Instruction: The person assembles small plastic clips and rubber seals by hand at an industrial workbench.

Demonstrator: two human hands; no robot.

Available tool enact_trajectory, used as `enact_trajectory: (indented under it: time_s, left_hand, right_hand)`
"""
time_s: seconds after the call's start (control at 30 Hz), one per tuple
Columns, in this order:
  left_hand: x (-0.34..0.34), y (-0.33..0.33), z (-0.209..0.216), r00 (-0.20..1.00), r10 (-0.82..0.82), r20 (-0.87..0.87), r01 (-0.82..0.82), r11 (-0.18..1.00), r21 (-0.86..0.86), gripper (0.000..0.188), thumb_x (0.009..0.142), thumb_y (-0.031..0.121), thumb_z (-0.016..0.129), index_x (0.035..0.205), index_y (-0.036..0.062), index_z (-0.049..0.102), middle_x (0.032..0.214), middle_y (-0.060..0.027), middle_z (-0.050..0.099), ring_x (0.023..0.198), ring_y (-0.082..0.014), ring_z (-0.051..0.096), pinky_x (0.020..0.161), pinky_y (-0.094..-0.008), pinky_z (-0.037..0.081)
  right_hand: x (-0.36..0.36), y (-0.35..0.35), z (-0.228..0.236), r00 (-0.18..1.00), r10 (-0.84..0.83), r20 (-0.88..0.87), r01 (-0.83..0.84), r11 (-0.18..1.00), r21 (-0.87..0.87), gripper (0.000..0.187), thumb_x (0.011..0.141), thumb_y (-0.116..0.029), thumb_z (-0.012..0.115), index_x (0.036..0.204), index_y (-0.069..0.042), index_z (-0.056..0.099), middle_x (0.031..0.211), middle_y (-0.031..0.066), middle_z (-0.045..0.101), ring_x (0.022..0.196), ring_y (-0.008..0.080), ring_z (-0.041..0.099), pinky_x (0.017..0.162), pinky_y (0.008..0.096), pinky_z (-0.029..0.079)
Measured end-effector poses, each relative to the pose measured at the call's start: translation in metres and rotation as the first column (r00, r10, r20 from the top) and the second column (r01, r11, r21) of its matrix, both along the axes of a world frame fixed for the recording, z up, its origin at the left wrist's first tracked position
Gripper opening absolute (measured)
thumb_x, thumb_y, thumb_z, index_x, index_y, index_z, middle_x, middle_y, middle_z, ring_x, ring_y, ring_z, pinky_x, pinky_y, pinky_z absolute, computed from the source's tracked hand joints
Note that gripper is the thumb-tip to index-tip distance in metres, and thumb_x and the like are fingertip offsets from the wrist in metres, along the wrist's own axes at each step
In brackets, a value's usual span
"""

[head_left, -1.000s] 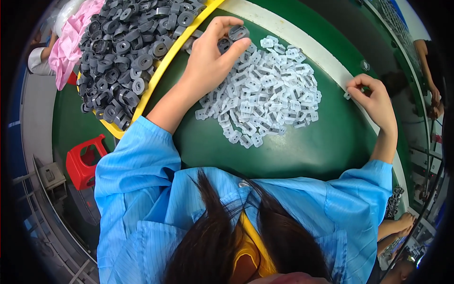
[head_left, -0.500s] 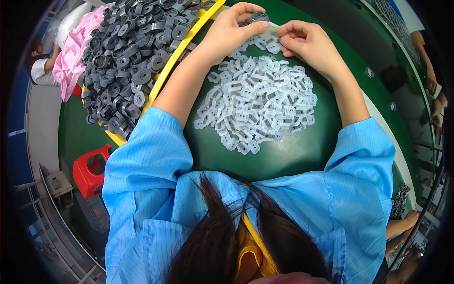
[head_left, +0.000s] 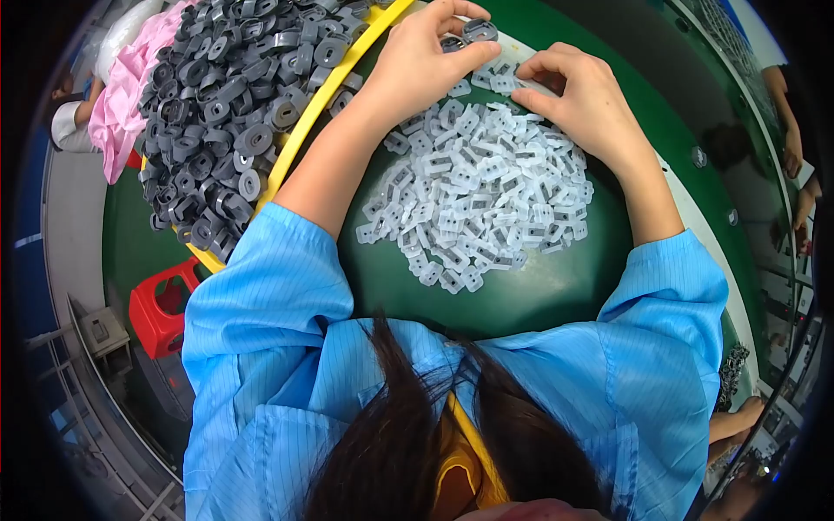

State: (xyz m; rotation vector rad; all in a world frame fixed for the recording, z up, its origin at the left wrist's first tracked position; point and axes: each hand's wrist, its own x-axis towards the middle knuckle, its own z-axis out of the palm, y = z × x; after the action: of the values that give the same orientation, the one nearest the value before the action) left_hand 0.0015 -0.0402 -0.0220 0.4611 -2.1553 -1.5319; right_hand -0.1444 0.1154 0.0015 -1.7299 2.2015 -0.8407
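Note:
My left hand [head_left: 426, 52], beyond the far side of the heap, is closed around dark grey round plastic parts [head_left: 479, 31]. One shows at its fingertips and another lies partly hidden under the fingers. My right hand [head_left: 582, 95] hovers by a few translucent white plastic pieces [head_left: 504, 80] at the far edge of the heap. A gap shows between its thumb and forefinger, with no piece visible between them. The main heap of translucent white pieces [head_left: 486, 182] spreads between my forearms, each piece small and flat with a dark slot or holes.
A yellow-edged tray [head_left: 300, 143] piled with dark grey round parts [head_left: 217, 108] stands at the left. Pink cloth [head_left: 122, 122] lies beyond it, and a red stool [head_left: 161, 308] is lower left. Other people's arms [head_left: 786, 130] show along the right rim. The table top [head_left: 460, 308] is green.
My right hand has shifted slightly nearer, and its thumb and forefinger have spread apart. The left hand keeps hold of the grey parts, tilted a little differently.

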Motion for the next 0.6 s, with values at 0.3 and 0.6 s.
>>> enact_trajectory:
  time_s: [0.3, 0.6]
  left_hand:
    - [0.001, 0.011, 0.013, 0.994, 0.095, 0.063, -0.101, 0.990, 0.103, 0.034, 0.083, 0.010, 0.070, 0.112, 0.0004, 0.055, 0.098, -0.0079, 0.062, 0.091, -0.0131, 0.058, 0.082, -0.0255, 0.047]
    - [-0.003, 0.006, 0.008, 0.992, 0.112, -0.059, -0.114, 0.993, -0.027, 0.030, 0.083, 0.008, 0.070, 0.109, 0.0001, 0.056, 0.097, -0.0066, 0.062, 0.091, -0.0129, 0.059, 0.082, -0.0262, 0.047]
  right_hand:
    - [-0.002, -0.003, 0.011, 0.998, 0.063, 0.023, -0.061, 0.996, -0.071, 0.018, 0.079, -0.009, 0.068, 0.095, -0.002, 0.069, 0.084, 0.0112, 0.064, 0.076, 0.0239, 0.063, 0.069, 0.0353, 0.051]
    - [0.004, -0.015, 0.004, 0.863, 0.351, -0.362, -0.426, 0.892, -0.151, 0.021, 0.077, 0.001, 0.062, 0.096, -0.003, 0.068, 0.089, 0.0110, 0.060, 0.077, 0.0300, 0.061, 0.071, 0.0414, 0.050]
